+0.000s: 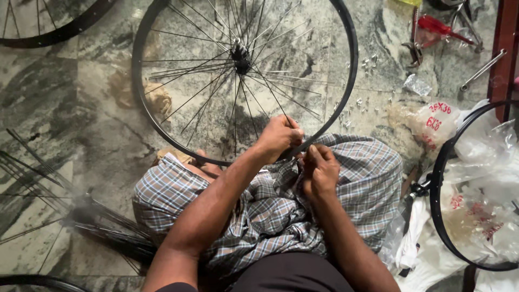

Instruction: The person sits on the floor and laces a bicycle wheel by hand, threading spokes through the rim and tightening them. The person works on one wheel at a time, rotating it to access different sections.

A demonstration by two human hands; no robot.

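A black bicycle wheel rim (350,65) with thin spokes running to a central hub (240,54) lies flat on the marble floor, its near edge resting over my checked-cloth lap (270,211). My left hand (278,136) is closed on a spoke end at the rim's near edge. Beside it, my right hand (320,170) is closed against the outside of the rim; what its fingers pinch is too small to tell.
Loose spokes (81,216) are bundled on the floor at left. Small metal nipples (357,103) are scattered right of the wheel. Pliers and a red-handled tool (432,27) lie top right. Another rim (438,178) with plastic bags (438,121) stands at right, and a third wheel (54,27) top left.
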